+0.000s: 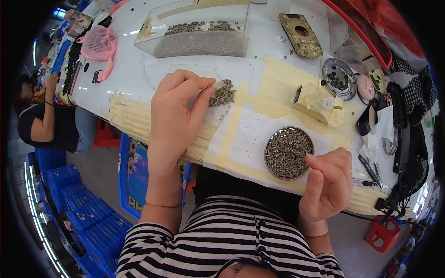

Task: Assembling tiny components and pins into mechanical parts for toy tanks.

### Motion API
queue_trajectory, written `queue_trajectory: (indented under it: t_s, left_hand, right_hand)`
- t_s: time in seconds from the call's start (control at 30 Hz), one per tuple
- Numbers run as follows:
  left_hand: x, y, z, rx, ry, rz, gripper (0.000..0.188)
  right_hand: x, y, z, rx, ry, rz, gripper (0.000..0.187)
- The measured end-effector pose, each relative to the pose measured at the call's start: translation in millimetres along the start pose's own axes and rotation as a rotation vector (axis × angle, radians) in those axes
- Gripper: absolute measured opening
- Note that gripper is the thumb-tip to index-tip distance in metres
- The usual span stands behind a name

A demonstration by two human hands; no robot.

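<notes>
My left hand [178, 111] is over the table's near edge, thumb and forefinger brought together beside a small heap of grey metal parts [223, 94]. Whatever may be between those fingertips is too small to name. The heap rests on a clear sheet [194, 71]. A round tin [288, 153] full of similar tiny grey metal parts stands on white paper [245, 134] to the right. At the tin's right rim my right hand [329, 185] is curled, with thumb and forefinger bent toward each other; anything held there cannot be made out.
Farther back stands a clear box [199, 44] with more small parts. A camouflage model hull [300, 34], a tape-wrapped piece [317, 103] and a round dish with dark green bits [340, 78] lie to the right. Tweezers [371, 169] are near the right edge. Another person [53, 116] sits far left.
</notes>
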State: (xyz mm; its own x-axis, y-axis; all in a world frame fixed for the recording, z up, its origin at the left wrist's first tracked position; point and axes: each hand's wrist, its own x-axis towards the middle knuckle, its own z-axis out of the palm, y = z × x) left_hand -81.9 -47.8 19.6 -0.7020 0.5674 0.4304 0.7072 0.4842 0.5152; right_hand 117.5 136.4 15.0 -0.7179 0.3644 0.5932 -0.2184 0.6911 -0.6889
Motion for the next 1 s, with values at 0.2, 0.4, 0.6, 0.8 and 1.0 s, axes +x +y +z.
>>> queue_trajectory:
  t_s: [0.2, 0.4, 0.6, 0.8, 1.0]
  left_hand:
    - [1, 2, 5, -0.049, -0.064, -0.045, 0.010]
    - [1, 6, 3, -0.067, 0.027, -0.003, 0.010]
    - [-19, 47, 4, -0.855, 0.006, -0.257, 0.013]
    - [-27, 55, 25, -1.399, -0.214, -0.338, 0.021]
    - [-34, 61, 36, -1.903, -0.374, -0.508, 0.020]
  right_hand:
    - [-1, 1, 3, 0.003, 0.014, 0.001, 0.013]
    - [-1, 0, 6, 0.001, 0.040, 0.009, 0.014]
    - [0, 2, 9, -0.022, 0.065, -0.056, 0.019]
    - [6, -8, 13, -0.123, 0.051, -0.097, 0.026]
    - [13, -11, 21, -0.141, 0.134, -0.158, 0.032]
